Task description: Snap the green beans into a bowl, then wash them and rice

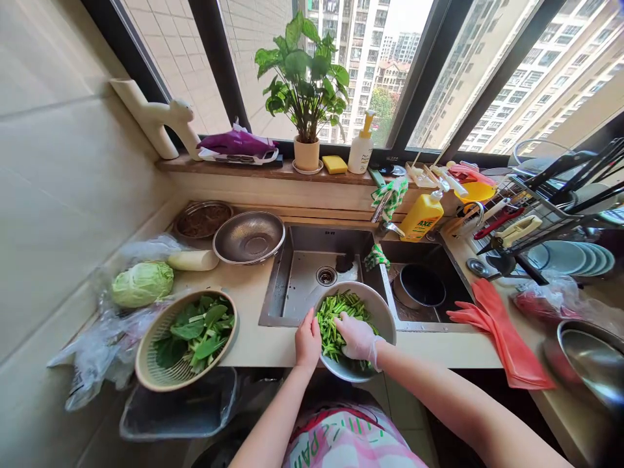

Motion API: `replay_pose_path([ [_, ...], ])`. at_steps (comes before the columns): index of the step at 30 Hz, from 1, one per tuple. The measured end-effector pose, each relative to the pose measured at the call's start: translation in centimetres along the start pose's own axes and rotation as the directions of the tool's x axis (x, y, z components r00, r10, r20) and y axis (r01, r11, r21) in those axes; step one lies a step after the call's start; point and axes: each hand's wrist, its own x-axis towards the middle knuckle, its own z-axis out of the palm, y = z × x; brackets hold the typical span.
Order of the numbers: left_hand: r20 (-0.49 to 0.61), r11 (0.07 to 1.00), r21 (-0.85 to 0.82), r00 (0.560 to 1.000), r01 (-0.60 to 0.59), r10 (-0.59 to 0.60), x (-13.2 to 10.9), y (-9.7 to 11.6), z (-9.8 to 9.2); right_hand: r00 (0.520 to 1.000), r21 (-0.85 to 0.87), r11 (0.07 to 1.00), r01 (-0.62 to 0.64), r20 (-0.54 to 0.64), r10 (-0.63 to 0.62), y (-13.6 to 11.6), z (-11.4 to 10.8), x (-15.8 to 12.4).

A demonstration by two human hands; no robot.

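A wide grey bowl (377,307) sits at the front edge of the sink, filled with chopped bright green vegetable strips (338,320). My left hand (308,339) grips the near left rim of the bowl. My right hand (357,337), in a clear disposable glove, rests in the green strips, and its fingertips are hidden among them. Left of the bowl, a round woven basket (146,351) holds dark leafy greens.
A double steel sink (312,286) lies behind the bowl, with a pot in its right basin. Nearby are a cabbage in plastic, a white radish, a steel colander, pink rubber gloves, yellow detergent, and a dish rack. A potted plant stands on the windowsill.
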Motion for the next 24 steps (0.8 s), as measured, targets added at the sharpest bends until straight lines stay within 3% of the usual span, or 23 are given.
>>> replay_pose_path([
  [4, 0.018, 1.0, -0.019, 1.0, -0.003, 0.003, 0.7, 0.3, -0.3, 0.998, 0.227, 0.973, 0.047, 0.022, -0.053, 2.8, -2.4, -1.0],
  [8, 0.034, 0.999, -0.046, 0.999, -0.026, 0.027, 1.1, 0.5, -0.2, 0.982, 0.318, 0.944, -0.091, -0.131, 0.139, 2.5, -3.5, 1.4],
  [10, 0.023, 0.998, -0.03, 0.999, -0.048, 0.049, 1.2, 0.5, -0.2, 0.969, 0.292, 0.95, -0.109, -0.18, 0.166, 0.9, -3.2, 2.8],
  [14, 0.019, 0.997, -0.009, 0.997, -0.08, 0.08, 1.5, 0.5, -0.3, 0.978, 0.154, 0.988, 0.029, -0.211, 0.004, -1.3, -1.8, 2.1],
  [18, 0.041, 0.998, -0.048, 0.998, -0.035, 0.036, 1.9, 0.6, -0.7, 0.958, 0.042, 0.978, 0.206, -0.213, -0.193, -0.1, -0.9, -1.5],
  [21, 0.059, 0.997, -0.063, 0.997, -0.041, 0.045, 2.1, 0.5, -0.8, 0.967, 0.008, 0.98, 0.201, -0.161, -0.197, 0.8, 0.1, -2.4],
  [24, 0.049, 0.997, -0.039, 0.997, -0.063, 0.065, 2.1, 0.4, -0.6, 0.978, -0.03, 0.985, 0.169, -0.115, -0.172, 0.7, 1.0, -0.8],
])
